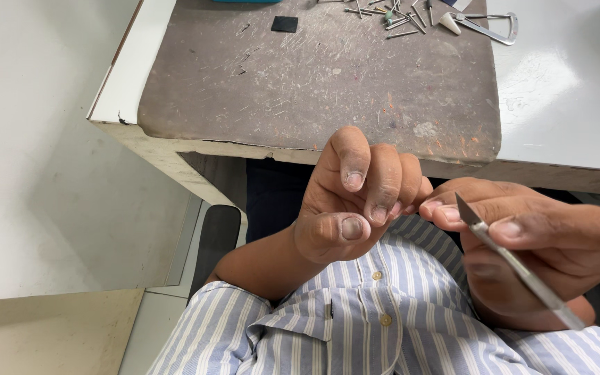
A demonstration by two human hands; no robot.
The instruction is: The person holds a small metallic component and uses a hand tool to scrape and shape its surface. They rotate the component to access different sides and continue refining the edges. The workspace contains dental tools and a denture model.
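- The fingers [373, 184] of our left hand [345, 201] are curled in toward the palm, with the nails facing the camera; we cannot see anything held inside them.
- The fingers [501, 226] of our right hand [529, 243] are closed around a thin silver metal scalpel with a small pointed blade [515, 264]. The thumb presses on the handle just below the blade.
- The scalpel is tilted: its blade points up and to the left, and its handle goes down to the right, past the hand.
- The two hands are very close in front of our chest; the tip of the right index finger seems to touch the left fingers, but we cannot tell it surely.
- Below the hands we see our white shirt with blue stripes and small buttons [383, 326].
- Above the hands stands the white surface [564, 90], and on it lies a worn brown-grey mat with many scratches [314, 76].
- At the far edge of the mat there is a pile of thin metal pins and small tool bits [394, 15], a small black square piece [285, 24], a small white cone [450, 23] and a silver metal caliper-like tool [491, 28]. All of them are well apart from the hands.
- To the left of the surface is the pale floor [36, 173], and under the surface a dark chair edge [217, 236] shows.
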